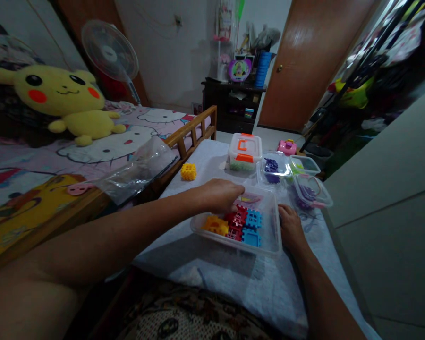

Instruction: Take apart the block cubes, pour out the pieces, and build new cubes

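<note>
A person's two bare hands work at a clear bin (270, 222) on a cloth-covered table (276, 288), directly in front of the body. The left hand (221, 194) reaches in over the bin's far left side, palm down, the nearer of the two to the red blocks (238, 219), which lie just below and slightly right of its fingers. Those fingers point down and are mostly hidden behind the hand, so whether they are apart or clamped on a block cannot be told. The right hand (291, 225) is at the bin's right wall, fingers bent beside the rim; whether they grip it is unclear. The red blocks form a short column in the middle of the bin, its long axis running away from the person, the far end leaning a little right. Blue blocks (252, 229) make a matching column along its right side, and yellow blocks (215, 225) sit to its left. A separate yellow cube (189, 173) stands on the table, beyond the bin's left side.
</note>
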The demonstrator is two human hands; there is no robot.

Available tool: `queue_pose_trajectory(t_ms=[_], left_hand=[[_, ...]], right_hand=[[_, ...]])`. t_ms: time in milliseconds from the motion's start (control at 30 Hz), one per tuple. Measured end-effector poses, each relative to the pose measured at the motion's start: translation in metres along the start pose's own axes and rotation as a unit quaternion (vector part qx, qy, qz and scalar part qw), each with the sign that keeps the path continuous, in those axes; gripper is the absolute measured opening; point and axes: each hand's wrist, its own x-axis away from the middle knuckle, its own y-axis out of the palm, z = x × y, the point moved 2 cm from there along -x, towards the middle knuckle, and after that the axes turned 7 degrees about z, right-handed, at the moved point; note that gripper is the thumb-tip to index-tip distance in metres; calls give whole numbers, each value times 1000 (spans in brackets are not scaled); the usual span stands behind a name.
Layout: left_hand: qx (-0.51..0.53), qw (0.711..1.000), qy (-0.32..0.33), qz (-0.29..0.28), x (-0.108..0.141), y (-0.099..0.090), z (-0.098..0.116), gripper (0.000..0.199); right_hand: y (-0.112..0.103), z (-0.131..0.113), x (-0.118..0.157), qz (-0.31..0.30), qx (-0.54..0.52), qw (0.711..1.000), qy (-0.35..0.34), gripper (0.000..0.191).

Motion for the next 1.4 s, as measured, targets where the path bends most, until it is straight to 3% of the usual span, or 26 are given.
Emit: queue_pose_trajectory(t_ms=[100, 167, 233, 300, 367, 500, 667, 967, 1400], left_hand=[[57, 990, -4, 129, 14, -26, -26, 32], [77, 975, -26, 209, 20, -35, -58, 29], [75, 965, -66, 243, 24, -36, -98, 36], [78, 966, -111, 221, 24, -27, -137, 53], [66, 975, -145, 152, 20, -11, -169, 70], [5, 980, -187, 68, 7, 28, -203, 98], [-37, 971, -235, 40, -14, 58, -217, 110], [-35, 976, -215, 0, -27, 79, -227, 102], [-30, 982, -184, 33, -18, 80, -221, 92]], right_hand=[[0, 0, 0, 3, -7, 1000, -2, 29], [0, 0, 0, 2, -8, 1000, 0, 29], [0, 1, 0, 0, -7, 1000, -3, 30], [0, 2, 0, -2, -7, 1000, -12, 31], [1, 3, 0, 0, -7, 1000, -19, 31], [4, 8, 0, 6, -11, 1000, -22, 32], [6, 9, 1, 13, -13, 1000, -19, 31], [6, 9, 1, 13, -13, 1000, -20, 32], [3, 5, 0, 4, -7, 1000, -6, 32]])
